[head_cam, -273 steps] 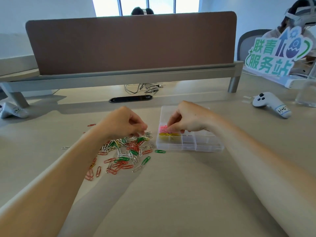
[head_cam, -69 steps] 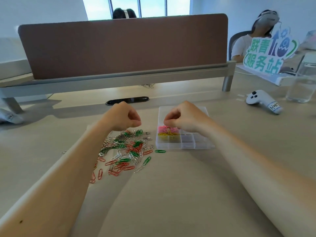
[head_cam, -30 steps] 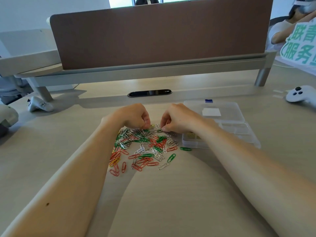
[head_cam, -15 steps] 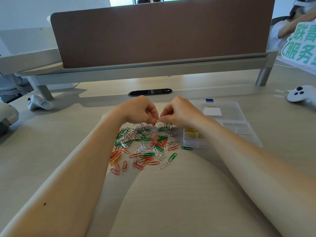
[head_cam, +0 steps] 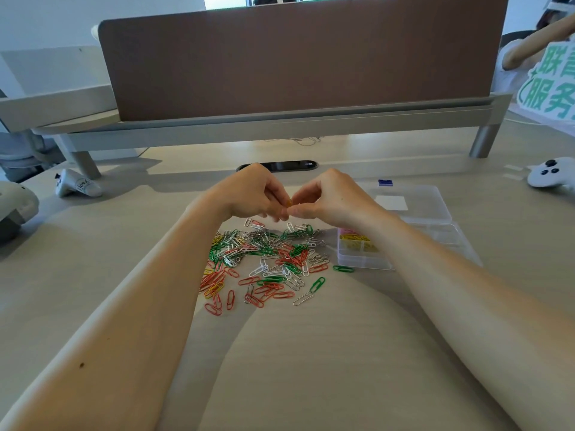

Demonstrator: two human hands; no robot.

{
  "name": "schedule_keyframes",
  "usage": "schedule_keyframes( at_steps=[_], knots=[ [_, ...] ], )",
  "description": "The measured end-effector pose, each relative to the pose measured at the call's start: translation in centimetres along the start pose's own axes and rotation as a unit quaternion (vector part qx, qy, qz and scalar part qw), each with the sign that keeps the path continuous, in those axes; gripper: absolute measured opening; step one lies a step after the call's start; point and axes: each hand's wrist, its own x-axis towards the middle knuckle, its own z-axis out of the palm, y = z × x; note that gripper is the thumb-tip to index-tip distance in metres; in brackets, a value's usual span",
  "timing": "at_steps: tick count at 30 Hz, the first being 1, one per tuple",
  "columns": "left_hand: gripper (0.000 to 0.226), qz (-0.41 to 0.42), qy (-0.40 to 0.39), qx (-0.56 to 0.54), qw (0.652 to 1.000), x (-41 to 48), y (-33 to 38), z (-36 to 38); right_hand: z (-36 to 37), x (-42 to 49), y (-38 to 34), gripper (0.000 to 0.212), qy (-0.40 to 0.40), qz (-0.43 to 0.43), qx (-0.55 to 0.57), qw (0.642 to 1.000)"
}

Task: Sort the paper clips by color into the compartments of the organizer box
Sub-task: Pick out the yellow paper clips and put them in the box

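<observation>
A loose pile of paper clips in red, green, white and yellow lies on the desk. Above its far edge my left hand and my right hand meet fingertip to fingertip, both pinching a small yellow paper clip. To the right stands the clear organizer box with its lid folded open behind it. Pink and yellow clips lie in its near-left compartments, partly hidden by my right wrist.
A brown desk divider on a grey rail closes off the far side. White controllers lie at the far left and far right. A green-lettered sign stands at the right. A single green clip lies before the box.
Both hands dropped from the box area to the pile, then rose together above its far edge, pinching a yellow clip between them. The camera view shifted left.
</observation>
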Motion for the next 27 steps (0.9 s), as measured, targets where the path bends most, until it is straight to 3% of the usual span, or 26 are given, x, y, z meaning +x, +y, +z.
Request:
schedule_keyframes(
  at_steps=[3, 13, 17, 21, 27],
  knots=[
    [0.011, 0.004, 0.003, -0.004, 1.0, -0.1, 0.3, -0.1, 0.3, 0.1, 0.0, 0.01, 0.038, 0.005, 0.029, 0.999],
    [0.007, -0.025, 0.062, 0.058, 0.996, -2.6, -0.1, -0.9, 1.9, -0.4, -2.5, 0.01, 0.041, -0.007, 0.078, 0.996],
    [0.018, -0.1, 0.143, 0.094, 0.98, -5.1, -2.8, -1.6, 2.6, 0.0, -4.0, 0.011, 0.049, -0.015, 0.078, 0.996],
    [0.023, -0.171, 0.122, 0.116, 0.971, -7.5, -5.8, -0.8, 3.6, 0.5, -5.2, 0.007, 0.01, -0.012, 0.09, 0.996],
    [0.013, -0.196, 0.124, 0.083, 0.969, -8.3, -6.9, -0.5, 5.2, 0.9, -5.6, 0.007, -0.013, -0.029, 0.075, 0.997]
  ],
)
